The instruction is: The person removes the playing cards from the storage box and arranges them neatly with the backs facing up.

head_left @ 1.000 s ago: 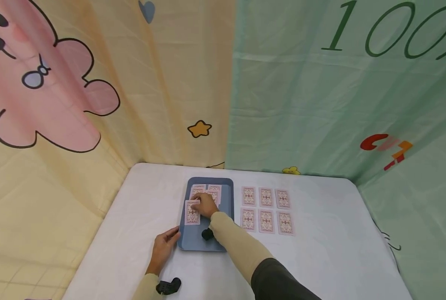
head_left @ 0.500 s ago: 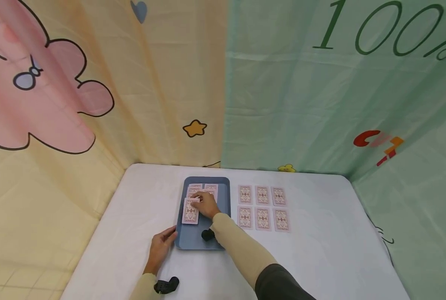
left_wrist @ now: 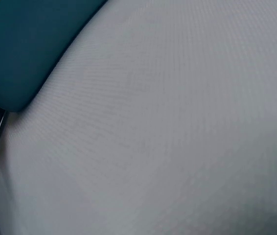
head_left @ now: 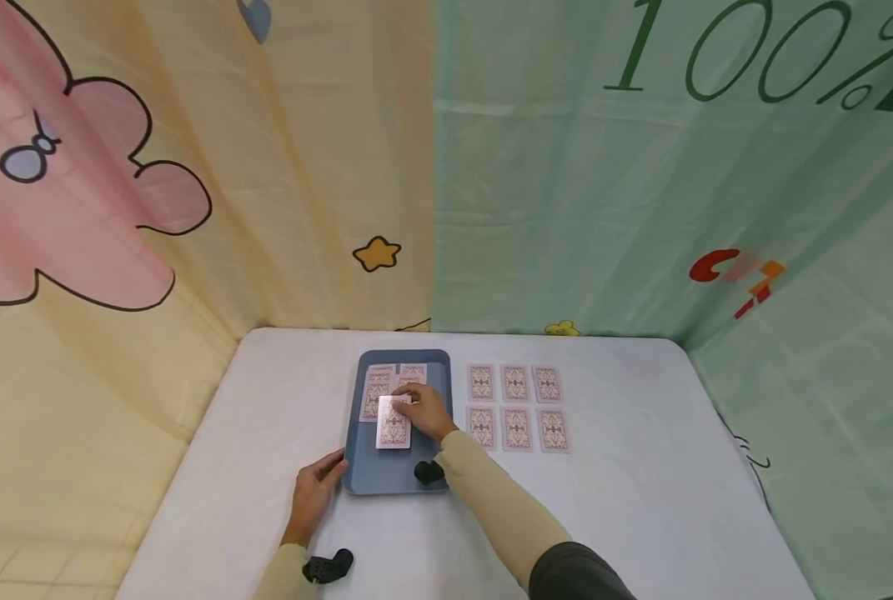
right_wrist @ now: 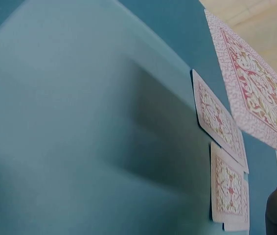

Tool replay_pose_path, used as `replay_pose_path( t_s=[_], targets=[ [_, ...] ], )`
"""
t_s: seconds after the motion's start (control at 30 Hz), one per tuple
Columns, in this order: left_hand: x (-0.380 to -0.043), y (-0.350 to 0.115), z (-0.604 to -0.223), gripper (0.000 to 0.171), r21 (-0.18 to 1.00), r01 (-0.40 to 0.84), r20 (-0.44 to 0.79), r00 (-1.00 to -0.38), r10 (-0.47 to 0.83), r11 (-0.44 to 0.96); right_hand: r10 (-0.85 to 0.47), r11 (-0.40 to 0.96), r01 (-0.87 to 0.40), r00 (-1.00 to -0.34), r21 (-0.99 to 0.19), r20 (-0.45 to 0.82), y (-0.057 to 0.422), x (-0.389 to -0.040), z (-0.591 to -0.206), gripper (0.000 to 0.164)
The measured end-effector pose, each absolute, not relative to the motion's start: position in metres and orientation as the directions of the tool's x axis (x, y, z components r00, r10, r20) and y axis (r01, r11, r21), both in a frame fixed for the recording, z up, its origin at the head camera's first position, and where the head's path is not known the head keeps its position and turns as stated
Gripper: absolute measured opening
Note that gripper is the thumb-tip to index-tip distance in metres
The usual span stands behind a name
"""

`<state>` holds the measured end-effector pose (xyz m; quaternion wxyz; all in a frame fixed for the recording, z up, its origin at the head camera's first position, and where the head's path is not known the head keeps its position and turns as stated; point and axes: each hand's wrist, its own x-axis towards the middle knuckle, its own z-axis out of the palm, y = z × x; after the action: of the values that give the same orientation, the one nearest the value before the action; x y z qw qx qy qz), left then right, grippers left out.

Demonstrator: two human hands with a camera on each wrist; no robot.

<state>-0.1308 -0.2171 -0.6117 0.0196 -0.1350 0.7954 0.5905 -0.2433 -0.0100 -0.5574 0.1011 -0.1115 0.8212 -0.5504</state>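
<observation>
One raised card point(head_left: 394, 427), a small pinch, and close neighbours

The likeliest trouble is a slip: the right hand point(head_left: 425, 412) pinches the card only near its upper right corner, as the head view shows it, so a loosened grip could let it fall crooked or skate across the blue tray point(head_left: 382, 472). Its shadow in the right wrist view shows it lifted off the surface – over the tray's middle, just on the person's side of the cards lying there. Brought down too far back, it might catch an edge of the left overlapping cards point(head_left: 376, 400) or the right overlapping cards point(head_left: 413, 368) and push them out of line. The black wrist device point(head_left: 428, 472) hangs over the tray's near right part, and a dipped wrist might knock it there. The left hand point(head_left: 313, 498), fingers extended and clasping nothing, touches the tray's left edge – a nudge from it could shift everything inside.

As for contents, the tray bears both overlapping groups, face down in its far half; the right hand partly hides one, so an exact count is uncertain. Six more cards point(head_left: 517, 429) lie face down outside it, on the white table point(head_left: 641, 500), in two rows of three
</observation>
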Motion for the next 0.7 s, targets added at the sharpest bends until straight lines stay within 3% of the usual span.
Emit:
replay_pose_path(
  t_s=[0.7],
  targets=[
    [-0.13, -0.217, -0.607, 0.038, 0.926, -0.254, -0.209, -0.961, -0.181, 0.28, -0.25, 0.275, -0.08, -0.968, -0.958, 0.009, 0.057, -0.235, -0.561, 0.023]
  ],
)
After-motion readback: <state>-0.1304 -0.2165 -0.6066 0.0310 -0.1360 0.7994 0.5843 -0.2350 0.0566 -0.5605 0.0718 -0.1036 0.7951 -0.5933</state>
